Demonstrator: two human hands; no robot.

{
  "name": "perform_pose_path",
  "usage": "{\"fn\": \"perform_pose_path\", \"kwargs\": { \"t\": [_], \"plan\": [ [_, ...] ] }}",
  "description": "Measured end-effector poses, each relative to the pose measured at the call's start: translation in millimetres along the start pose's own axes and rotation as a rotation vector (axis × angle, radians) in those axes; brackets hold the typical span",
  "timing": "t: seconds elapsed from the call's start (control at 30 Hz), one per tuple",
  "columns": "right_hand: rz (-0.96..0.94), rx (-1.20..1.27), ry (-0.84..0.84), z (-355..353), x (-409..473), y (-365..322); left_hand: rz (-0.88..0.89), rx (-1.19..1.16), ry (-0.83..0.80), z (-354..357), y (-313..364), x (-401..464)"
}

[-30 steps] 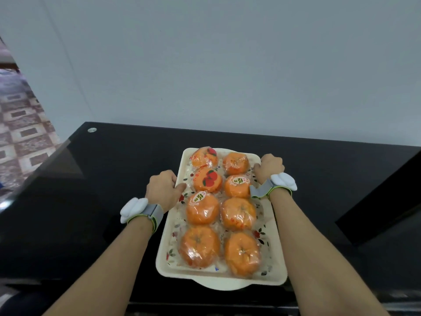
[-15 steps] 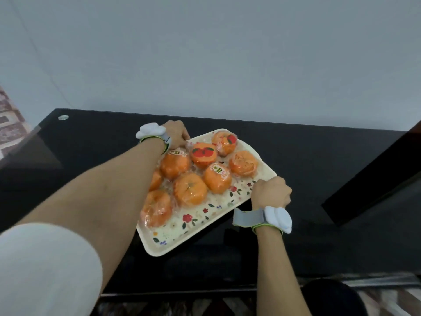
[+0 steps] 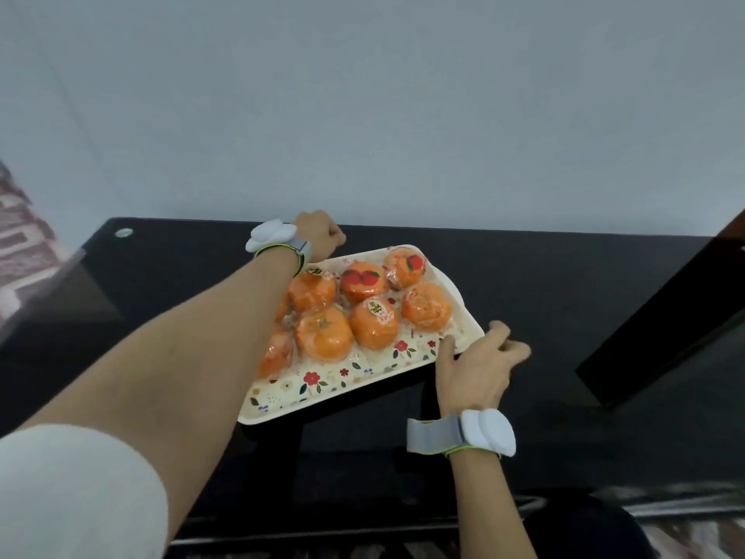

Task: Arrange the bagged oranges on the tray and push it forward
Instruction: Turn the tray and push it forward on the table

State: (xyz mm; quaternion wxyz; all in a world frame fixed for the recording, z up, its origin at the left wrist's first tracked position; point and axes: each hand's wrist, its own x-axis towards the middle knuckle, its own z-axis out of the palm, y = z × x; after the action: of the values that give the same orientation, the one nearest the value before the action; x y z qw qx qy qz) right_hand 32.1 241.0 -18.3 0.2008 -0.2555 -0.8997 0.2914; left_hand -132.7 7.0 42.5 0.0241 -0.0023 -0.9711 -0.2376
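Note:
A cream floral tray [image 3: 363,377] lies turned at an angle on the black glass table [image 3: 564,296], carrying several bagged oranges [image 3: 373,328] in two rows. Some of the bags have fruit stickers. My left forearm crosses the near-left oranges and hides part of them. My left hand [image 3: 320,236] is closed at the tray's far-left rim. My right hand [image 3: 477,365] is at the tray's near-right corner, thumb on the rim. Its other fingers are loosely curled beside the corner and blurred.
A plain pale wall rises just behind the table's far edge. A dark panel [image 3: 665,316] slants across the right side of the table. The table's left edge [image 3: 60,276] drops to a patterned tiled floor [image 3: 20,244]. A small metal stud [image 3: 123,232] marks the far-left corner.
The tray has swung from lengthwise to slanted and has moved toward the wall. My left arm has stretched out over it. My right hand's fingers have loosened at the corner.

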Motion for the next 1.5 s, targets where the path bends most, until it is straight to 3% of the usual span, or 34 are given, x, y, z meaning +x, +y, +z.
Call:
{"fn": "perform_pose_path", "kwargs": {
  "t": [0.17, 0.3, 0.47, 0.67, 0.97, 1.2, 1.5],
  "plan": [
    [-0.553, -0.119, -0.027, 2.9, -9.8, 6.0, 0.09, -0.082, 0.106, -10.0, 31.4, -76.1],
    [-0.714, -0.098, -0.195, 8.4, -11.9, 16.6, 0.148, -0.051, 0.077, -0.2, 43.7, -156.7],
    [-0.743, -0.016, -0.211, 3.3, -16.9, 26.8, 0.134, 0.164, -0.084, 33.7, 25.7, -219.0],
    [-0.755, -0.044, -0.25, -0.8, -19.9, 34.5, 0.184, 0.354, -0.003, 51.8, 18.6, -232.5],
    [-0.758, -0.138, -0.186, 14.2, -33.3, 18.3, 0.123, 0.325, 0.035, 45.6, -10.2, -210.9],
    [-0.748, -0.269, -0.261, 30.9, 3.0, -9.7, 0.108, 0.333, 0.043, 46.0, -7.8, -169.8],
    [-0.758, -0.225, -0.269, 70.6, 55.8, -45.7, 0.072, 0.299, 0.017, 42.7, -15.7, -95.9]
  ]
}}
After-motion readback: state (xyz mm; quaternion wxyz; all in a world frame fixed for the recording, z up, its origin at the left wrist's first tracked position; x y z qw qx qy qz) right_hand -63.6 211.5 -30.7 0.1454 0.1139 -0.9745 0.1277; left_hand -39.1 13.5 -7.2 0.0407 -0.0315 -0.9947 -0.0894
